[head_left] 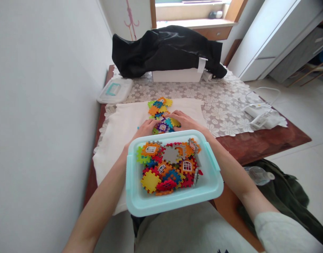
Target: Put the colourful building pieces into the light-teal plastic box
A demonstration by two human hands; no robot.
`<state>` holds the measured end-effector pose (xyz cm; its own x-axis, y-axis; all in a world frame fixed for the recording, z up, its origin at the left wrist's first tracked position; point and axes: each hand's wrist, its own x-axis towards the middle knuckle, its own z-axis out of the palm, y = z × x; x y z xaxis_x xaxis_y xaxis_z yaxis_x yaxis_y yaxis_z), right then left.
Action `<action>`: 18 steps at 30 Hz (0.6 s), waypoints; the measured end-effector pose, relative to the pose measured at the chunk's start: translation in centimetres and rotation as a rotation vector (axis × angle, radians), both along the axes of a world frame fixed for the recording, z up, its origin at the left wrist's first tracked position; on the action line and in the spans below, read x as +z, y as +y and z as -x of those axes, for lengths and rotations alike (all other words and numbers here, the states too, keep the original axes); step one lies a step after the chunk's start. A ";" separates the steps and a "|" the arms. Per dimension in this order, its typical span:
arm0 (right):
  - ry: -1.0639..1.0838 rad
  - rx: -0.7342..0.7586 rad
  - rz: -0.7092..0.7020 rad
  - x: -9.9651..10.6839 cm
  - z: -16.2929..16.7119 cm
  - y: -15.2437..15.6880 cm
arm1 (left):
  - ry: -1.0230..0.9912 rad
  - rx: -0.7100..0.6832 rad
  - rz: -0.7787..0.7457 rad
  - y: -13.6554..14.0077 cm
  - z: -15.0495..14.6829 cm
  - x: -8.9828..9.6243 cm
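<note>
On a white cloth [124,123], several colourful interlocking building tiles [163,127] lie in a cluster that runs away from me. My left hand [147,128] is at the near left of this cluster, fingers closed around its edge. From the right, my right hand [186,121] reaches over, its fingers curled on the tiles and its thumb by the near side. The rim of the container and the hands hide part of what they grip. Between my forearms sits a light turquoise plastic tub [133,202], holding a heap of loose tiles [170,154] in red, orange, yellow, blue and grey.
A white lid [115,90] with a turquoise handle rests at the table's left, near the wall. Black fabric [166,51] covers a white box [177,75] at the back. White cables [264,102] lie on the right, and a clear plastic bottle [259,175] is below the table edge.
</note>
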<state>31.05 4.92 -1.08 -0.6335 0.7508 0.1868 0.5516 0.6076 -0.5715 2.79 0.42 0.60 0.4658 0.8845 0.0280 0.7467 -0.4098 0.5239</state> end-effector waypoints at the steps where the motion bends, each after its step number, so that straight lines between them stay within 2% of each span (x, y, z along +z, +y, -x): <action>1: -0.025 0.001 0.002 0.2 -0.1 0.0 | -0.001 -0.011 0.002 0.0 0.0 0.1; 6: -0.106 -0.018 0.010 0.6 -0.4 0.0 | 0.003 -0.046 0.015 -0.1 0.1 0.4; 18: -0.042 0.007 0.020 -0.2 -0.5 0.7 | 0.001 -0.009 -0.036 0.3 0.1 -0.6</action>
<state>31.60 5.61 -1.23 -0.6454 0.7498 0.1456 0.5711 0.6003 -0.5600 2.69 0.75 0.04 0.4735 0.8788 0.0592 0.7434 -0.4348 0.5082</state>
